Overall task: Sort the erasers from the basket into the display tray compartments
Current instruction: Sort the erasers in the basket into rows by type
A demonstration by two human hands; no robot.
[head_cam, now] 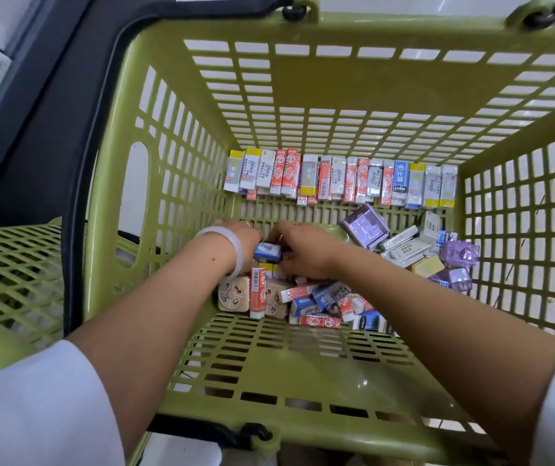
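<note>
Both hands are gathering inside the basket (182,136): the left hand (242,238) and right hand (298,248) seemingly pinch one blue eraser (268,251) together, which next needs lifting out toward the tray.

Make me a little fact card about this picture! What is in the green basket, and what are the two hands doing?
basket: green slotted basket seen from above
far wall: row of erasers standing side by side
loose pile: mixed erasers heaped on the basket floor
purple packs: clear purple boxes at the right of the pile
left hand: wears a white bangle, touches a blue eraser
right hand: reaching into the pile beside the blue eraser
display tray: not in view
</note>
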